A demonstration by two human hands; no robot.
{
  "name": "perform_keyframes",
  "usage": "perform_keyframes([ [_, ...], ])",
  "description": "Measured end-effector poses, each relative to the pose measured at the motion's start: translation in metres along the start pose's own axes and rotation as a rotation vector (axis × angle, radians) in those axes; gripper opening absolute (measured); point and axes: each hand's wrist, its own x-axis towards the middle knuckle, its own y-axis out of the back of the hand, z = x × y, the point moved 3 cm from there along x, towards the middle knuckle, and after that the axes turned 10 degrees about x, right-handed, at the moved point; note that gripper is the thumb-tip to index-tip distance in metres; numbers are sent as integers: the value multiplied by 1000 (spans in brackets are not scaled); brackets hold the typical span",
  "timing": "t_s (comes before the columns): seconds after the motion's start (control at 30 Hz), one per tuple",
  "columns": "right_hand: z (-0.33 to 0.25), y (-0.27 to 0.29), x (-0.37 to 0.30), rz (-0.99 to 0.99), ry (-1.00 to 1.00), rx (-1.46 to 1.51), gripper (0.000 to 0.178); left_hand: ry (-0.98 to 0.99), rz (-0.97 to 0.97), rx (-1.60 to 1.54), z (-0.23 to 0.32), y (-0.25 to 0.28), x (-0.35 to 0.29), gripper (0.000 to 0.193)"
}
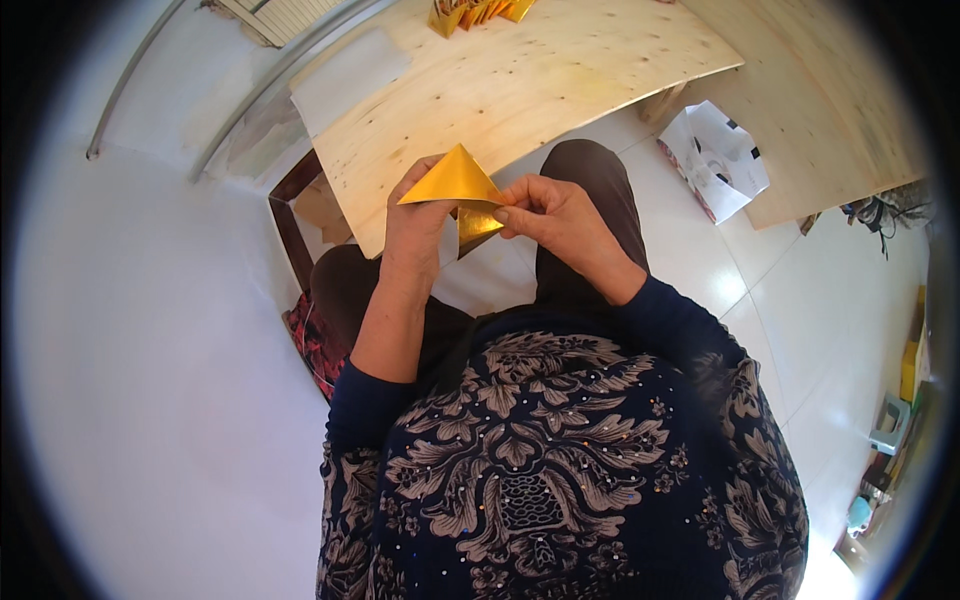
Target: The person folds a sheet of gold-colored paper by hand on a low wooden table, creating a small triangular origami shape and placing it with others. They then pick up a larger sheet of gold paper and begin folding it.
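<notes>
A sheet of gold paper [456, 180] folded into a triangle is held up between both hands, just in front of the near edge of a pale plywood table [520, 80]. My left hand [415, 225] grips its left side from below. My right hand [550, 212] pinches its right corner, where a folded flap hangs down. Both forearms come up from my dark floral top.
Several folded gold paper pieces [480, 10] lie at the far edge of the table. A white paper bag [715, 160] stands on the tiled floor to the right, beside a second plywood board [830, 100]. A wooden stool frame [295, 215] sits under the table's left.
</notes>
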Motion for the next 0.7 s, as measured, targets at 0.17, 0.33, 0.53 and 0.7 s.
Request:
perform_keyframes([
  [0.17, 0, -9, -8, -19, 30, -52, 18, -54, 4, -102, -4, -1, -2, 23],
  [0.33, -9, -12, -9, 0, -33, 233, 24, -84, 83, -104, -7, -6, -8, 16],
  [0.53, -12, -17, -8, 0, -33, 24, 21, -53, 23, -171, -15, -8, -10, 19],
  [0.7, -3, -9, -6, 127, 7, 35, 19, 101, -261, 195, -3, 32, -6, 41],
])
